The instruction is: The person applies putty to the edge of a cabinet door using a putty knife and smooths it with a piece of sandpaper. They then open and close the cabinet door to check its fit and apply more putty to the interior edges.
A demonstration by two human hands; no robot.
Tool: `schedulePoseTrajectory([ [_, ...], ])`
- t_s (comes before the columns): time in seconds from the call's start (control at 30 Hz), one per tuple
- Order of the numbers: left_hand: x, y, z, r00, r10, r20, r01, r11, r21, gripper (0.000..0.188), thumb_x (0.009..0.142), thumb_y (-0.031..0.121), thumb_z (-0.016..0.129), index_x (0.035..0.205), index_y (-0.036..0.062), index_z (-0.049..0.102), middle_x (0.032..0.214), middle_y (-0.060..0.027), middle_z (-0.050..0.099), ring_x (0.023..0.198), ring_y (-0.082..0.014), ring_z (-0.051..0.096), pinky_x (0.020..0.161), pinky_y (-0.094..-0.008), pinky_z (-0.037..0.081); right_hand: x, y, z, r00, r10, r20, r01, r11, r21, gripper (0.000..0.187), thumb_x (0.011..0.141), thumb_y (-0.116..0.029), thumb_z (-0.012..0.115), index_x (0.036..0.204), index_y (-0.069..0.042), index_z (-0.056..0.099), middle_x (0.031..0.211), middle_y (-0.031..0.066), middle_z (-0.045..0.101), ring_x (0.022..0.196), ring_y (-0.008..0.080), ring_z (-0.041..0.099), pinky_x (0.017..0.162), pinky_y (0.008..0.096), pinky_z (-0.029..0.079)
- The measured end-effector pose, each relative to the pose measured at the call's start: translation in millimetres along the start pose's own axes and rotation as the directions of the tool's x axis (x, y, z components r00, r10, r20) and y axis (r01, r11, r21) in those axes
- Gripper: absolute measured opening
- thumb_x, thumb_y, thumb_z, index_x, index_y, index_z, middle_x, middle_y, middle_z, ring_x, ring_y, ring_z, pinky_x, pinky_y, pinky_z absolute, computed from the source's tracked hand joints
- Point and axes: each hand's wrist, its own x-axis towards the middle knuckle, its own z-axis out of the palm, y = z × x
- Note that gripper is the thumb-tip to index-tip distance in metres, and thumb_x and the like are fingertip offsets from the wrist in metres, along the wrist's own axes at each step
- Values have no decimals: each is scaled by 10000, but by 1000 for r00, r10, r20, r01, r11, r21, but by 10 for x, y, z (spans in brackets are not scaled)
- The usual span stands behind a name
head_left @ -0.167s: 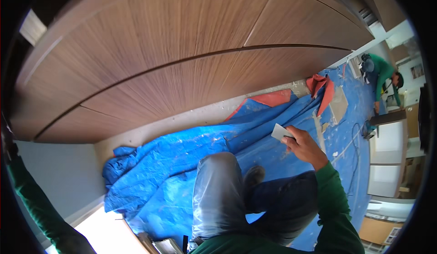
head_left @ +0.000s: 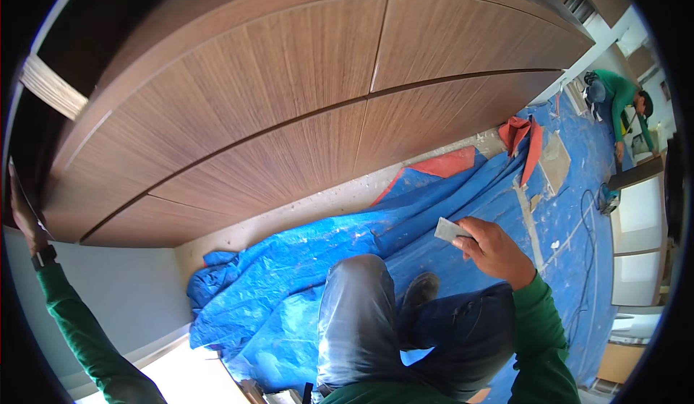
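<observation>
Held in the right hand (head_left: 497,251), pinched between thumb and curled fingers: a small flat grey plate (head_left: 449,230), above the blue tarpaulin (head_left: 289,248), well apart from its bunched left end. Located at far left, near the lower left corner of the wood-grain cabinet (head_left: 289,136): the left hand (head_left: 27,219); cannot tell, at the dark rim of view, whether spread or gripping. Laid at the tarpaulin's upper edge, near the cabinet base: a crumpled red sheet (head_left: 533,147). Bent over near the tarpaulin's upper right corner: a co-worker (head_left: 616,89) in green.
</observation>
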Motion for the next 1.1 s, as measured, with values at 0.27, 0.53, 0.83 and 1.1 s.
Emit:
schedulePoseTrajectory([
  [0.27,-90,125,-77,990,-135,-50,129,986,-104,626,1101,412,439,1589,29,355,1689,-111,279,1565,-233,231,1279,-398,159,-62,-119,-129,987,-163,6,163,984,-68,171,942,-59,667,1064,13,571,951,209,638,885,422,635,739,482,498],
  [0.53,-139,235,31,992,-126,-26,124,990,-62,636,1108,391,414,1581,-24,320,1691,-125,266,1569,-212,224,1283,-365,139,-107,117,-214,991,-129,32,131,988,-86,172,943,-65,661,1066,14,572,950,218,641,904,436,632,755,490,502],
  [0.83,279,-132,-424,991,28,132,-26,1000,-15,614,1122,341,372,1594,-37,266,1699,-129,237,1578,-212,188,1289,-359,112,-230,384,-300,994,-108,1,108,993,-56,171,934,-70,660,1053,16,573,950,232,646,911,453,628,760,512,491],
  [1.1,-19,-60,-161,997,-76,14,75,995,71,570,1129,271,288,1612,-21,210,1707,-104,220,1573,-211,205,1291,-356,141,-216,492,-309,990,-141,-26,139,988,-69,187,930,-71,659,1077,4,572,934,216,636,901,433,644,742,510,496],
])
